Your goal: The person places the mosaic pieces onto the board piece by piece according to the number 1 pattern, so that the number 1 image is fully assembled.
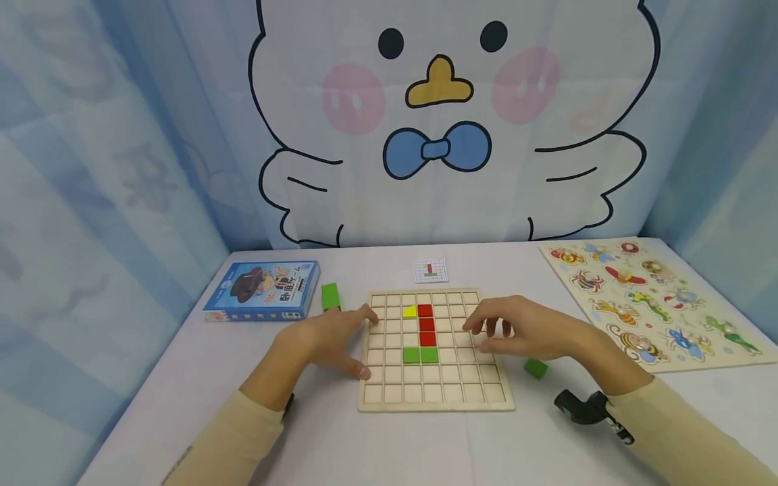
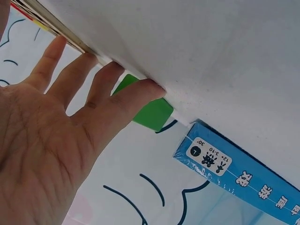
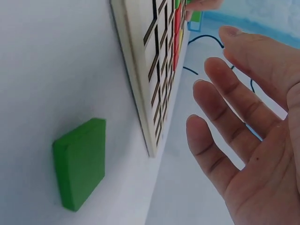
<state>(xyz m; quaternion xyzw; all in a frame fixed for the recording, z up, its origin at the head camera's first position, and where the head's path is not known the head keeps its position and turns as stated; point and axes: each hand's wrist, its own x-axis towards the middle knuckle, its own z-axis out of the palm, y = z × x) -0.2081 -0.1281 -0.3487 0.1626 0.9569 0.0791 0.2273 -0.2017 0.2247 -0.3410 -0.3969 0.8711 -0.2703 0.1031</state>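
Observation:
A wooden grid board [image 1: 437,393] lies flat on the table. On it are a column of three red squares [image 1: 427,325], a yellow cut-corner piece [image 1: 410,311] left of the top one, and two green squares [image 1: 411,355] below. My left hand [image 1: 319,337] touches the board's left edge with fingertips and thumb, fingers spread. Over the right side hovers my right hand [image 1: 529,327], its fingers loosely bent and holding nothing. One loose green block [image 3: 82,164] sits off the board near the right hand. Another green block [image 2: 152,115] shows behind the left fingers.
A blue game box [image 1: 261,290] stands at the back left. Behind the board lies a small pattern card [image 1: 430,271] showing a coloured grid. To the right is a large wooden insect puzzle board [image 1: 656,304]. A printed curtain [image 1: 437,202] hangs behind the table.

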